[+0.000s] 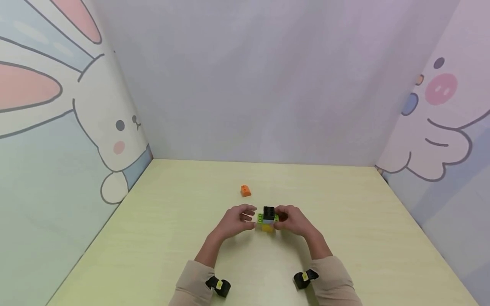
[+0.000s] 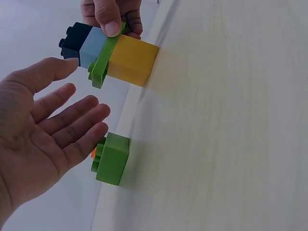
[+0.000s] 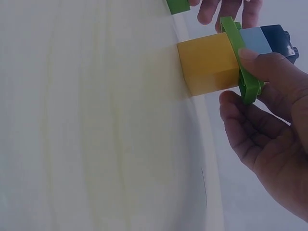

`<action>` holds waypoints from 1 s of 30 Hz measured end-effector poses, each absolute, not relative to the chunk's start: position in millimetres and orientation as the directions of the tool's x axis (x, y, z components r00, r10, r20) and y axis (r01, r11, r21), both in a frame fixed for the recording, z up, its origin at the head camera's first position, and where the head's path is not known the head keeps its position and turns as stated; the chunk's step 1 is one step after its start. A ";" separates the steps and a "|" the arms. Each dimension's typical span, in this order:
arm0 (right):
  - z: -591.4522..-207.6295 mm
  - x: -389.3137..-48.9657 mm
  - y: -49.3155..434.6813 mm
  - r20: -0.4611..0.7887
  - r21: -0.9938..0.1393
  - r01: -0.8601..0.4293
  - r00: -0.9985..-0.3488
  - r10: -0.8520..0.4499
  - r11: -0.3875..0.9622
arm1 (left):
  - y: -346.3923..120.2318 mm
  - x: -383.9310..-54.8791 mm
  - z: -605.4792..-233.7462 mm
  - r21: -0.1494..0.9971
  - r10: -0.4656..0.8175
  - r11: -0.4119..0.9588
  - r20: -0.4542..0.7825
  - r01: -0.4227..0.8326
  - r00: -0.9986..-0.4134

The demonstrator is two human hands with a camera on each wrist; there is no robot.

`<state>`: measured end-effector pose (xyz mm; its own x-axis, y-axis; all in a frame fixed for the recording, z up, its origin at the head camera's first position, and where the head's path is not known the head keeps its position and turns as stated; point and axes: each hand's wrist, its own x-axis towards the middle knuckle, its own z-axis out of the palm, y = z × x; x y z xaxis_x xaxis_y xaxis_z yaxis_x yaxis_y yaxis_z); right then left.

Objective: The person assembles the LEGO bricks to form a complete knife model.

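Note:
A stack of toy building bricks (image 1: 269,214) stands upright on the table, nearest both hands. Its yellow brick (image 2: 133,58) is at the bottom, under a wider green plate (image 3: 236,45), a light blue brick (image 3: 255,40) and a black studded brick (image 1: 269,211) on top. My right hand (image 1: 294,219) pinches the green plate's end, thumb at its side and fingertips beneath. Just left of the stack, my left hand (image 1: 235,221) has its fingers spread, its thumb tip close by the black brick. A separate green brick (image 2: 113,159) sits beyond the left fingertips in the left wrist view.
An orange brick (image 1: 246,191) lies on the pale table (image 1: 183,191), farther off than the stack. A grey-white back wall (image 1: 260,85) rises behind the table, with cartoon-printed side panels at left and right. Each sleeve cuff carries a black strapped device (image 1: 222,287).

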<state>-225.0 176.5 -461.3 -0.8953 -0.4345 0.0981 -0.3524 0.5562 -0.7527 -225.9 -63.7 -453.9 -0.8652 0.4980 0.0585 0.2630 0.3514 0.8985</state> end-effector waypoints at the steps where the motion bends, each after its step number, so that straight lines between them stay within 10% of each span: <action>1: -460.9 -224.9 176.4 0.101 -0.752 -0.353 -0.896 -0.432 0.556 | -65.0 -225.6 -453.8 0.895 0.502 0.351 0.068 0.275 -0.862; 30: -464.1 -226.6 177.6 0.083 -0.753 -0.339 -0.899 -0.430 0.564 | -98.6 -224.8 -453.9 0.830 0.506 0.417 0.128 0.372 -0.853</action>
<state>-226.6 177.6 -464.1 -0.8990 -0.4299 0.0830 -0.3393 0.5642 -0.7527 -224.8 -98.6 -453.9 -0.8529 0.5060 0.1283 0.3719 0.4166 0.8295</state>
